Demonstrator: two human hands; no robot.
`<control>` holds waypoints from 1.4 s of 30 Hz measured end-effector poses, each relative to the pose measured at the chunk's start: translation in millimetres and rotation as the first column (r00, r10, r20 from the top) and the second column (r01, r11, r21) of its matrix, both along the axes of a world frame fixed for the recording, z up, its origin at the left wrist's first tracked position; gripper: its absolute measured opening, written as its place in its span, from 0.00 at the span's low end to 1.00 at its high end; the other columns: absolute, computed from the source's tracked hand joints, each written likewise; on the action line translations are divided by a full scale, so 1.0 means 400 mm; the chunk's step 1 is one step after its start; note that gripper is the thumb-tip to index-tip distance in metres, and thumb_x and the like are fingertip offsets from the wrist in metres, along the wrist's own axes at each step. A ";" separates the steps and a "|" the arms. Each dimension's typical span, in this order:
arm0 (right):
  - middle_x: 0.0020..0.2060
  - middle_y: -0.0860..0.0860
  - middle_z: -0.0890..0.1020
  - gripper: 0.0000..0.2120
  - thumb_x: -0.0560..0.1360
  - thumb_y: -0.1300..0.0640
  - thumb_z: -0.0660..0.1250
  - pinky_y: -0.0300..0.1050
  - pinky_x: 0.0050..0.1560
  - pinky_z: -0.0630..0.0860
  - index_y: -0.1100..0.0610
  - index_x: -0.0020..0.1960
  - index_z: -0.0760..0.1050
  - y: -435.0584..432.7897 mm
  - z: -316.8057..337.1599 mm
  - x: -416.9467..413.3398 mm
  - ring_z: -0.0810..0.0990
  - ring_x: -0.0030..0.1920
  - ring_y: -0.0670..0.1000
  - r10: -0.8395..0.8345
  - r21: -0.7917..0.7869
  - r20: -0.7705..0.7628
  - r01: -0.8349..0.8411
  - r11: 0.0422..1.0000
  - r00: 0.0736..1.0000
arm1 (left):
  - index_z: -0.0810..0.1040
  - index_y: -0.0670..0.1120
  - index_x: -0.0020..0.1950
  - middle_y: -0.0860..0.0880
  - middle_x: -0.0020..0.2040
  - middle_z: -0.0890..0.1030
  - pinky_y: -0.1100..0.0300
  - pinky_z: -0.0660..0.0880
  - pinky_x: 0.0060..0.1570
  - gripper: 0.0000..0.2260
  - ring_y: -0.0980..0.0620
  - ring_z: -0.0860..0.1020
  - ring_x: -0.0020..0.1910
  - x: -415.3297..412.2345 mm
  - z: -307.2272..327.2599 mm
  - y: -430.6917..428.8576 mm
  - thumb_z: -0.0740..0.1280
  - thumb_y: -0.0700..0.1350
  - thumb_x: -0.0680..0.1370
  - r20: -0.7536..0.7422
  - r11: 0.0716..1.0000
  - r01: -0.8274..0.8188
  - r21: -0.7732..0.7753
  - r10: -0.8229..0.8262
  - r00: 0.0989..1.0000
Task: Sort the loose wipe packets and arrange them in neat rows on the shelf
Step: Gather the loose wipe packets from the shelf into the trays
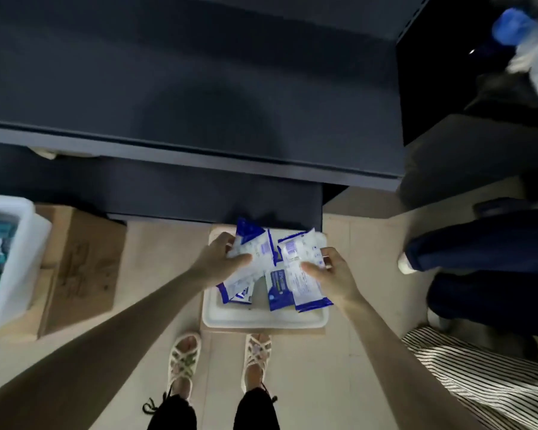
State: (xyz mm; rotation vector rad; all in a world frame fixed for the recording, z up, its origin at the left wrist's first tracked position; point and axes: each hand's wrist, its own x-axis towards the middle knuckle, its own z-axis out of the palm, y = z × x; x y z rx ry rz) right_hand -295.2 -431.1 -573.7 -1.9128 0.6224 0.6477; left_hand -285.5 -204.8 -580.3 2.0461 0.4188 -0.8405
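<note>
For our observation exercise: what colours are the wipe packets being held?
The wipe packets are white with dark blue panels, seen best in the head view.

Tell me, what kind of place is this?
Probably a shop or stockroom: dark shelving, a white tray of blue-and-white wipe packets below it, and a cardboard box nearby.

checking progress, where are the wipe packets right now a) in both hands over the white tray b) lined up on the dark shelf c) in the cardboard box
a: the left hand and right hand both grip wipe packets above the white tray
</note>
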 end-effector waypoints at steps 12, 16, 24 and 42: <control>0.46 0.49 0.77 0.18 0.73 0.58 0.71 0.37 0.36 0.70 0.61 0.59 0.70 -0.064 -0.484 0.015 0.76 0.41 0.48 0.336 -0.148 -0.092 -0.347 0.926 0.937 | 0.69 0.45 0.66 0.47 0.60 0.76 0.57 0.70 0.48 0.23 0.45 0.76 0.58 -0.035 -0.451 -0.083 0.71 0.49 0.74 -0.071 0.996 0.025 0.090 -0.019 0.997; 0.50 0.54 0.79 0.21 0.73 0.58 0.71 0.41 0.44 0.69 0.62 0.63 0.70 -0.064 -0.592 0.021 0.77 0.47 0.51 0.382 -0.193 -0.057 -0.386 0.902 0.922 | 0.70 0.45 0.68 0.45 0.59 0.77 0.58 0.69 0.50 0.23 0.45 0.76 0.58 -0.030 -0.540 -0.060 0.71 0.47 0.74 -0.037 0.993 0.028 0.111 -0.024 0.999; 0.56 0.58 0.73 0.16 0.77 0.56 0.65 0.43 0.52 0.64 0.60 0.62 0.72 -0.053 -0.694 0.026 0.70 0.57 0.56 0.583 -0.437 -0.063 -0.548 0.713 0.810 | 0.60 0.48 0.76 0.41 0.70 0.65 0.47 0.67 0.65 0.28 0.42 0.66 0.66 -0.046 -0.636 -0.065 0.65 0.49 0.78 -0.037 0.919 0.249 0.306 -0.249 0.968; 0.62 0.55 0.71 0.18 0.78 0.55 0.63 0.46 0.58 0.70 0.58 0.66 0.69 0.023 -0.062 0.056 0.71 0.63 0.56 0.824 -0.357 -0.138 -0.803 0.477 0.550 | 0.67 0.46 0.70 0.48 0.66 0.75 0.54 0.71 0.60 0.19 0.48 0.74 0.62 -0.069 -0.035 -0.053 0.63 0.49 0.80 0.034 0.868 0.381 0.318 -0.413 0.910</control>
